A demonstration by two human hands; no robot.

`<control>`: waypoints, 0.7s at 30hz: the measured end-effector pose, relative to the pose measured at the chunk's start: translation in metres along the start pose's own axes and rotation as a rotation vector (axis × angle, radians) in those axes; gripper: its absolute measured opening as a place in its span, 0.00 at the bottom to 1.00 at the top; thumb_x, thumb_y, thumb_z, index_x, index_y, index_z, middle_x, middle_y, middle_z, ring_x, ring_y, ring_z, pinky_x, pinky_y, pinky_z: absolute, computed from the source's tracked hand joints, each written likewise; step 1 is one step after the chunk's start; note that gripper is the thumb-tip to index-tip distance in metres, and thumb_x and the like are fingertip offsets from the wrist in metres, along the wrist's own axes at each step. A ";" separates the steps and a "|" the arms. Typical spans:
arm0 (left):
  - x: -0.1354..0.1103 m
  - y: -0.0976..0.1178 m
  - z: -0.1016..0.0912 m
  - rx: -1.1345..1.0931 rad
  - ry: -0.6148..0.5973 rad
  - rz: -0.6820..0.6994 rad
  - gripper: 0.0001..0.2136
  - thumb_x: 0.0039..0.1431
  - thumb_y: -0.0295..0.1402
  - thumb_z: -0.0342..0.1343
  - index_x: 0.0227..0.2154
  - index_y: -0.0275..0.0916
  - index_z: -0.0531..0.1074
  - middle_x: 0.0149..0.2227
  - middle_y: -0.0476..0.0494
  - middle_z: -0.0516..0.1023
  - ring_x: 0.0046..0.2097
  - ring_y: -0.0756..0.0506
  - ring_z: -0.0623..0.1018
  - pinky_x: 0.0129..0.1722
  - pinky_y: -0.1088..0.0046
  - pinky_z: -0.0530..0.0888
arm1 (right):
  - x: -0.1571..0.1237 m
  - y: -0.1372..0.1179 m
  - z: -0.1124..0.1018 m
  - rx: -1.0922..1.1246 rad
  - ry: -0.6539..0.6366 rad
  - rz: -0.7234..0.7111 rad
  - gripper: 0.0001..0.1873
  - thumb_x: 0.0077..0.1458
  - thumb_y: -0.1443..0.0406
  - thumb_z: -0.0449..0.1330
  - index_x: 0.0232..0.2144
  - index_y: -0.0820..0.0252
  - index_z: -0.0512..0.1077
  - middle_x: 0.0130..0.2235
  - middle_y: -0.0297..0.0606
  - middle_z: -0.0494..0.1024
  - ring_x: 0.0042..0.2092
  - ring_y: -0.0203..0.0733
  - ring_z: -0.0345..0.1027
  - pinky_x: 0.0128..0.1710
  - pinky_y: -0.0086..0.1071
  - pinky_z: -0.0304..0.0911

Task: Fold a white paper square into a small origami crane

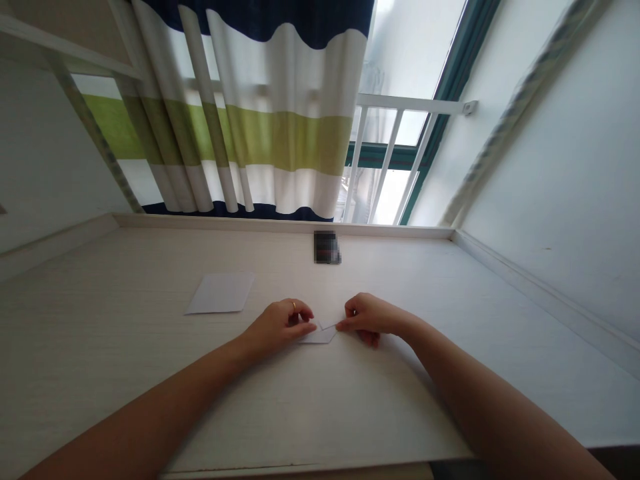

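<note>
A small folded piece of white paper [319,337] lies on the white table, between my two hands. My left hand [286,321], with a ring on one finger, is closed at the paper's left side; its thumb lies along the paper and the other fingers curl above it. From the other side, my right hand [369,315] pinches a corner of the paper between thumb and forefinger. Part of the paper is hidden behind the left fingers. Further left, a flat white sheet of paper [221,292] rests apart from both hands.
A dark, pixelated object [326,247] sits near the table's back edge. The white tabletop [280,407] has a raised rim [235,221] along the back. Behind it hang striped curtains [285,140], beside a white railing [415,103] and a window. White walls stand at both sides.
</note>
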State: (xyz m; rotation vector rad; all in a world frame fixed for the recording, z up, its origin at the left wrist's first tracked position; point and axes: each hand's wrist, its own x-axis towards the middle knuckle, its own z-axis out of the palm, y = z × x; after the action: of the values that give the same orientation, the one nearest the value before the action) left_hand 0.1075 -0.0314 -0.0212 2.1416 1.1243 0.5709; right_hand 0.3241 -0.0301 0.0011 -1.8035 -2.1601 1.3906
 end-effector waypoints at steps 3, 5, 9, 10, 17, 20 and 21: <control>0.004 0.006 0.009 0.060 0.032 -0.004 0.15 0.46 0.42 0.54 0.34 0.37 0.71 0.31 0.46 0.71 0.30 0.49 0.68 0.30 0.73 0.66 | -0.005 -0.007 0.006 -0.066 0.041 -0.004 0.16 0.45 0.56 0.56 0.18 0.60 0.58 0.10 0.27 0.61 0.14 0.32 0.59 0.14 0.23 0.53; 0.006 0.008 0.013 0.088 0.049 0.016 0.12 0.46 0.40 0.54 0.31 0.37 0.71 0.31 0.46 0.70 0.32 0.48 0.68 0.32 0.73 0.65 | -0.008 -0.013 0.009 -0.130 0.125 -0.043 0.17 0.46 0.54 0.55 0.17 0.60 0.59 0.12 0.27 0.62 0.14 0.31 0.58 0.14 0.24 0.51; 0.009 0.010 0.016 0.037 0.039 -0.046 0.11 0.44 0.37 0.56 0.29 0.37 0.71 0.30 0.47 0.71 0.32 0.49 0.68 0.31 0.73 0.65 | -0.014 -0.019 0.013 -0.346 0.461 -0.235 0.13 0.48 0.58 0.54 0.20 0.61 0.65 0.20 0.32 0.68 0.22 0.33 0.61 0.20 0.25 0.50; 0.011 0.011 0.016 0.022 0.033 -0.067 0.11 0.43 0.37 0.56 0.29 0.37 0.71 0.30 0.47 0.72 0.31 0.49 0.69 0.31 0.73 0.65 | -0.014 -0.019 0.014 -0.376 0.503 -0.291 0.10 0.48 0.59 0.54 0.23 0.60 0.66 0.22 0.33 0.69 0.24 0.33 0.61 0.22 0.26 0.51; 0.009 0.015 0.020 0.011 0.083 -0.047 0.10 0.45 0.36 0.55 0.31 0.38 0.71 0.31 0.47 0.73 0.34 0.47 0.69 0.34 0.71 0.65 | -0.003 -0.010 0.022 -0.367 0.419 -0.497 0.07 0.47 0.68 0.55 0.30 0.61 0.71 0.32 0.37 0.71 0.31 0.34 0.64 0.30 0.26 0.56; 0.007 0.013 0.017 0.023 0.064 -0.030 0.12 0.46 0.36 0.54 0.35 0.38 0.71 0.32 0.47 0.73 0.34 0.47 0.69 0.35 0.71 0.65 | 0.001 -0.009 0.022 -0.331 0.381 -0.474 0.05 0.47 0.69 0.55 0.26 0.62 0.72 0.30 0.36 0.72 0.30 0.34 0.63 0.29 0.26 0.56; 0.006 0.012 0.016 0.030 0.043 -0.027 0.12 0.46 0.36 0.54 0.35 0.38 0.71 0.31 0.47 0.72 0.33 0.47 0.69 0.34 0.71 0.65 | 0.001 -0.009 0.022 -0.317 0.370 -0.465 0.05 0.47 0.69 0.55 0.25 0.62 0.72 0.29 0.36 0.72 0.29 0.34 0.63 0.29 0.26 0.56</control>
State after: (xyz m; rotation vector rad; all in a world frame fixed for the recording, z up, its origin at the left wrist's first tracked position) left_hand 0.1277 -0.0369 -0.0231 2.1459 1.1903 0.5936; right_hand 0.3060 -0.0422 -0.0069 -1.3475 -2.4561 0.5969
